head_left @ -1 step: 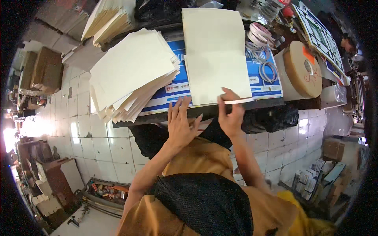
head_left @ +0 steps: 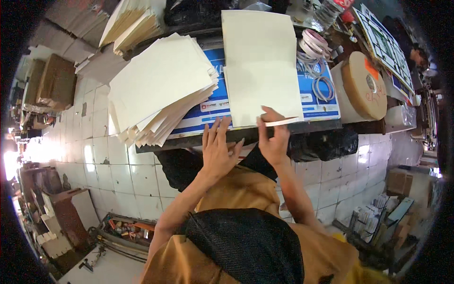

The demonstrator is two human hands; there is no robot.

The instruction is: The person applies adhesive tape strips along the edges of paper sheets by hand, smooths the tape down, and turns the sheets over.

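Observation:
In front of me lie cream paper sheets (head_left: pixel 260 66), the lower one overlapping the upper, on a blue and white printed board (head_left: pixel 321 111). My right hand (head_left: pixel 275 139) is closed at the sheets' near edge, pinching a thin white strip (head_left: pixel 282 121) that points to the right. My left hand (head_left: pixel 216 149) rests at the table's near edge with its fingers spread and holds nothing. Its fingertips touch the board beside the sheets' lower left corner. A fanned stack of cream sheets (head_left: pixel 161 85) lies to the left.
Several narrow rolls of tape (head_left: pixel 314 45) and loose rings (head_left: pixel 323 88) lie right of the sheets. Beyond them stands a large tan roll (head_left: pixel 364 85). More paper stacks (head_left: pixel 135 23) are at the back left. Black plastic (head_left: pixel 326 142) hangs under the table's right side.
My right hand has shifted slightly left with the white strip, whose free end now lies over the sheet. My left hand stays nearly in place.

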